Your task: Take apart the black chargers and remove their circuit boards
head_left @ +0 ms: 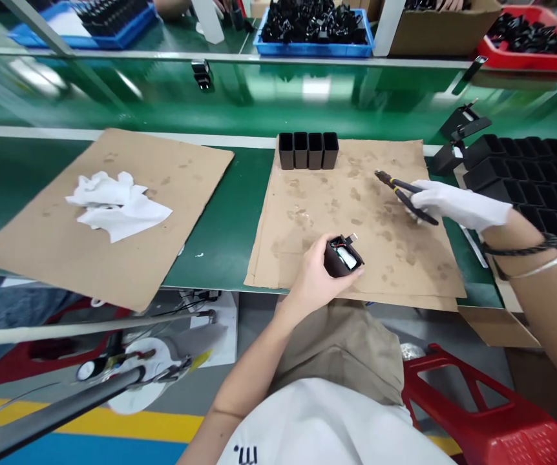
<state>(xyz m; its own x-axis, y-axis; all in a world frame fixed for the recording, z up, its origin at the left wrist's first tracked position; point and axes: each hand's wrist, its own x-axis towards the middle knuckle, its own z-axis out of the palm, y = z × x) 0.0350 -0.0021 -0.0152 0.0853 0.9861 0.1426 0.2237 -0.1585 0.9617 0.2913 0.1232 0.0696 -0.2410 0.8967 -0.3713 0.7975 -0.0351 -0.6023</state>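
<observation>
Left hand (320,274): bare, my fingers were wrapped around the black case (335,263), white part (347,258) visible inside its open end.
Right hand (436,201): gloved; I had the pliers (397,186) by the handles, tips ahead-left of my grip.
Four black sleeves (308,152): stood in a row beyond my left grip.
Cardboard (329,206): lay under case and pliers.

Left hand (316,271): bare, fingers curled, gripping
Left forearm (254,365): slants toward 1 o'clock
Right hand (438,199): gloved, fingers closed, gripping
Right forearm (554,303): slants toward 10–11 o'clock
</observation>
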